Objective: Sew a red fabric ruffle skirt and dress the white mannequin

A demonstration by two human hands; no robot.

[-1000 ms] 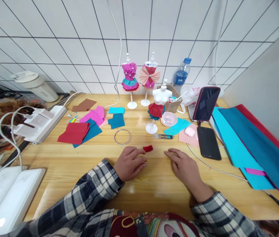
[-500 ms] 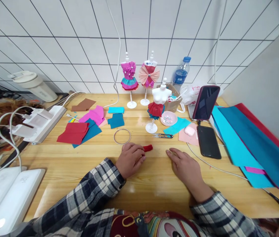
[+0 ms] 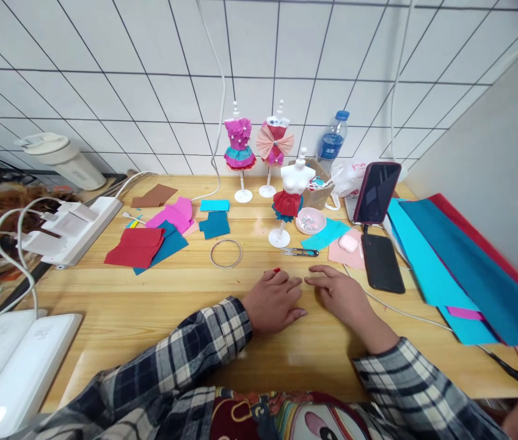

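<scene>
My left hand [image 3: 273,300] lies palm down on the table, its fingers stretched forward over a red pleated piece [image 3: 277,270]. Only a small red bit of that piece shows past the fingers. Just to the right, my right hand [image 3: 342,294] rests with its fingers extended and apart, holding nothing visible. Its fingertips come close to the left hand's without clearly touching. Beyond both hands stands a small white mannequin [image 3: 296,178] in a red and teal skirt [image 3: 287,205]. Thread snips [image 3: 300,252] lie by its base, and a metal ring [image 3: 225,253] lies to the left.
Two dressed mannequins [image 3: 239,143] stand at the back. A pink dish [image 3: 311,221] holds small beads. Coloured sheets [image 3: 135,246] lie left, larger ones [image 3: 460,263] right. Phones [image 3: 382,263], a cable [image 3: 405,315], a bottle [image 3: 332,142] and a power strip [image 3: 78,232] surround the work area.
My left hand has moved right and now covers most of the red pleated piece. The right hand has shifted slightly up and left, narrowing the gap. The view has turned slightly.
</scene>
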